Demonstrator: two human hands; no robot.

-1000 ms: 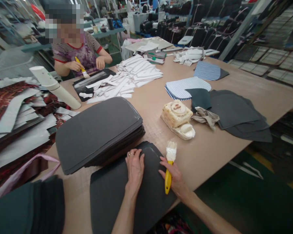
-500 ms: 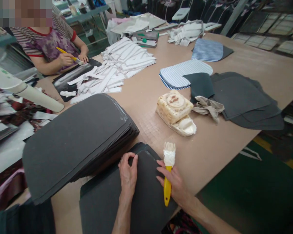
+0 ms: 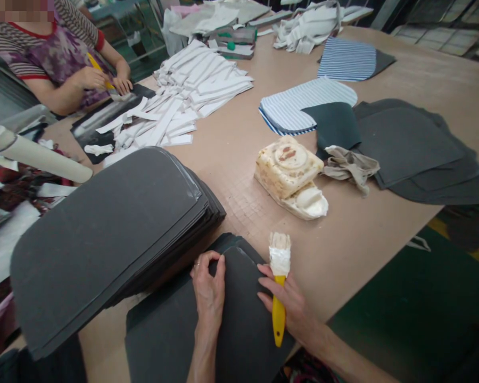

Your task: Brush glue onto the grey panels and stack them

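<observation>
My left hand [image 3: 208,287] is closed in a pinch at the top edge of a dark grey sheet [image 3: 243,319], which lies on other dark sheets in front of me. In my right hand [image 3: 289,298] is a flat paintbrush [image 3: 279,314] with a yellow handle. Its bristles, coated white at the base, point away from me. The fingertips of that hand touch the sheet's right edge. Beyond the brush stands a cream-coloured plastic container [image 3: 289,165] crusted with residue, its cut-open spout part holding white paste [image 3: 312,201].
A thick stack of dark grey panels [image 3: 104,207] stands at left. White strips [image 3: 199,80] lie behind it, near a co-worker's hands [image 3: 91,80] with another yellow brush. A crumpled cloth [image 3: 351,167], striped pieces [image 3: 303,103] and dark panels [image 3: 415,143] lie at right. A pale pole [image 3: 48,157] juts in from the left.
The camera view has shifted slightly, so the table's contents sit differently in the picture. My hands keep nearly the same hold on the sheet and paintbrush. The co-worker's brush has tilted more upright.
</observation>
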